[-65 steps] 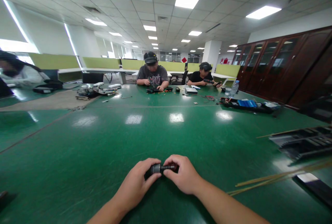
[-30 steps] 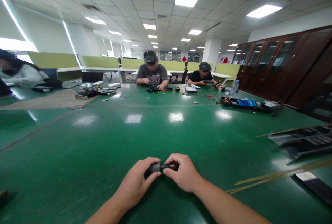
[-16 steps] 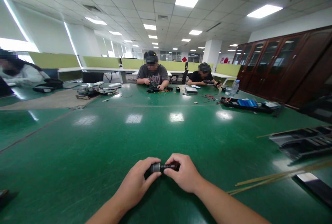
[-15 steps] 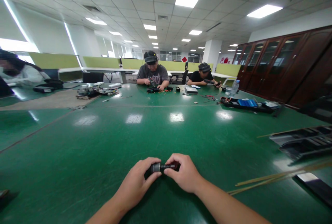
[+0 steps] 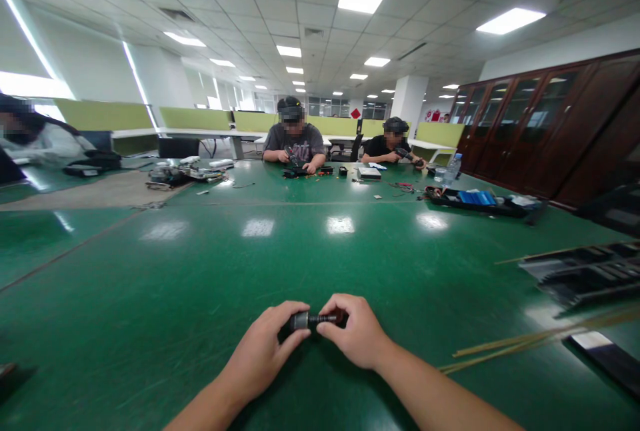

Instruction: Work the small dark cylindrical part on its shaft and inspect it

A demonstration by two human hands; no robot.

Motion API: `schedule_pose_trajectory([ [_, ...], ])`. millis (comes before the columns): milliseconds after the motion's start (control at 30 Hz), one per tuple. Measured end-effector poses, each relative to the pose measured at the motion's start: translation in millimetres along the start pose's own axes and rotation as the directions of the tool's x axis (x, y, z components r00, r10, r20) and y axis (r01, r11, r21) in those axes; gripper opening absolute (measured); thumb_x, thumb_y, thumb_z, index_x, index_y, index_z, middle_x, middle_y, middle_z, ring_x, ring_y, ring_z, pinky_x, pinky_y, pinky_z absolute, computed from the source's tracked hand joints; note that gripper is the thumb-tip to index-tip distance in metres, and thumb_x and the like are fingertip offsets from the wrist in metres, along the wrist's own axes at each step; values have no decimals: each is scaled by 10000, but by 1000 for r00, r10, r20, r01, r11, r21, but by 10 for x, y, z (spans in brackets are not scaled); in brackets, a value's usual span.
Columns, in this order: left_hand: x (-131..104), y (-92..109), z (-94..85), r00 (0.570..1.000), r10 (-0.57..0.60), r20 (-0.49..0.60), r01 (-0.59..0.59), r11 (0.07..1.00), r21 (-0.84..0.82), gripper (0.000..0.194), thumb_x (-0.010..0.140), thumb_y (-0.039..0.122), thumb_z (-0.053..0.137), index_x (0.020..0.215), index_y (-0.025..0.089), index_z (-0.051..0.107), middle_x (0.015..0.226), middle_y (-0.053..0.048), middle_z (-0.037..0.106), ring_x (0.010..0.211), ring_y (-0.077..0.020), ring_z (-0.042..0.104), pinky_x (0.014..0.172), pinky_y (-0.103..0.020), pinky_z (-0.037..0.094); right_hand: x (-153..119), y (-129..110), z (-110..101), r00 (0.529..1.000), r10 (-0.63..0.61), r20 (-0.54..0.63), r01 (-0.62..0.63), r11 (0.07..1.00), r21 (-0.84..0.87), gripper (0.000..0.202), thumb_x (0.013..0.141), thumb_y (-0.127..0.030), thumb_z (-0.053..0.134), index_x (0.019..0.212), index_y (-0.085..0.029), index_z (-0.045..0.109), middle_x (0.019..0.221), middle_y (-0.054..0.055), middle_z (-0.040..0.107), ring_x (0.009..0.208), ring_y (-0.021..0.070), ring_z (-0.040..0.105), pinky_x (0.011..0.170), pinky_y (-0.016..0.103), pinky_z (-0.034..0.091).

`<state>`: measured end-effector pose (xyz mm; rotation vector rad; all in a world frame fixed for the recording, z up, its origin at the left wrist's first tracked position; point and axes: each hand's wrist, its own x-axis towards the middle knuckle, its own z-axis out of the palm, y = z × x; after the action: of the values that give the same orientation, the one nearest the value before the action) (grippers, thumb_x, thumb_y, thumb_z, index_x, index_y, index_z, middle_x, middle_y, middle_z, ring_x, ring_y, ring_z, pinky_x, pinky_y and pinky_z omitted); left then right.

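Observation:
Just above the green table, a dark cylindrical part with a grey metal band lies level between my two hands. My left hand is closed around its thick body, thumb and forefinger pressing on either side. From the body a thin, ribbed dark shaft points to the right. My right hand pinches that shaft near its far end, where a dark reddish-brown piece shows in the curl of the fingers. The palms hide much of both ends, so I cannot tell the part's exact kind.
On my right lie thin yellowish sticks, a black phone-like slab and dark slotted parts. A black tray with blue items, a water bottle and a heap of parts stand farther off. Several people sit around.
My hands and the part in them have hardly moved. Across the table, the person at the right has raised their head slightly and shifted the dark tool they hold.

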<state>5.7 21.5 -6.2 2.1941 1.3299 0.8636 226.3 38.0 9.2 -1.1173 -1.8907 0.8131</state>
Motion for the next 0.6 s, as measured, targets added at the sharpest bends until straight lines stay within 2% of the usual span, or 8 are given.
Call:
schedule_pose_trajectory([
  [600,11,24,-19,1000,-1,-9,1,1000,5,325,921,319,596,1237,349,525,1210,11,615,1103,-201,565,982,-362,445,-2,-9,-20,1000,2,-2,-2,1000,-4,54,746,-189,704,794,-188,680,695,-24,627,639,125,543,615,230,393],
])
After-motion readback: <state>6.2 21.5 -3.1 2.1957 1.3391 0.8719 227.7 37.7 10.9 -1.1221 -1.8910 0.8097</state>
